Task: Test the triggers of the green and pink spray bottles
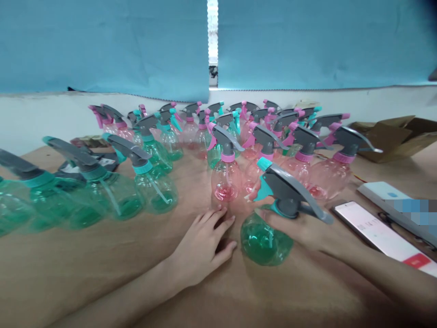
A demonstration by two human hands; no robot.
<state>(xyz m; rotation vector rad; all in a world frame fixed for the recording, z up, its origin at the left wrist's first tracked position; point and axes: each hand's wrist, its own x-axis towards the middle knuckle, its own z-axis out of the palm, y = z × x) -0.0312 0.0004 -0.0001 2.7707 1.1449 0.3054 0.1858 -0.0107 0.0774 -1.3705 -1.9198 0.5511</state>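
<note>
My right hand (300,228) grips a green spray bottle (264,243) around the neck below its grey and teal trigger head. The bottle tilts slightly and its nozzle points up and left; part of the fingers is behind the head. To its left, my left hand (205,241) lies on the wooden table (143,273) with fingers spread, holding nothing and apart from the bottle. A pink spray bottle (226,177) stands just beyond the left fingertips. Further left is a green spray bottle (156,189) with a little liquid inside.
Several more green spray bottles (112,196) line the left side. Pink ones (332,175) cluster behind my right hand, with mixed bottles further back. At the right lie a phone (382,232), a white box-like object (378,191) and an open cardboard box (385,136). Blue sheets (102,45) hang behind.
</note>
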